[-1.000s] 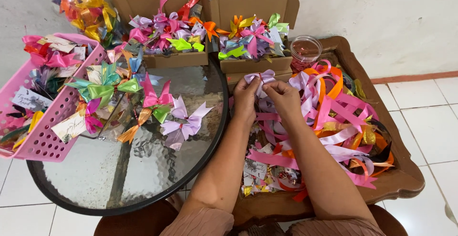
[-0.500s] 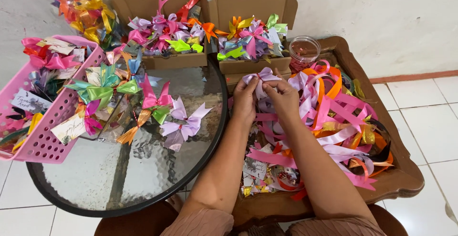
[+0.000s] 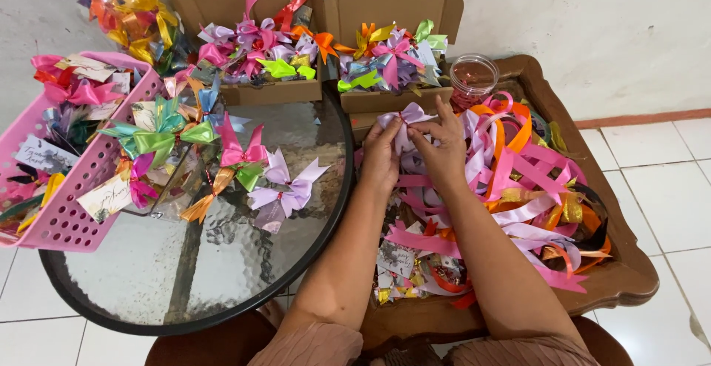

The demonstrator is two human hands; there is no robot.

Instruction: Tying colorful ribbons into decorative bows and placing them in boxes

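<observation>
Little is changed since the earlier frame: the lilac bow stays pinched between left hand and right hand at upper centre. Loop shaping appears in hand; a firm pinch is required next.

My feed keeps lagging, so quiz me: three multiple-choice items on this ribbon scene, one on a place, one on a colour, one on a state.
1. Where does the pink basket sit?
A. on the glass table's left side
B. on the wooden tray
C. on the floor

2. What colour is the bow held in both hands?
A. green
B. lilac
C. orange

3. How are the two cardboard boxes?
A. taped shut
B. open and empty
C. open and filled with bows

Answers:
1 A, the basket rests on the left of the glass table.
2 B, the left hand and right hand pinch a pale lilac bow over the wooden tray.
3 C, the left box and right box have flaps up, with bows inside.
</observation>
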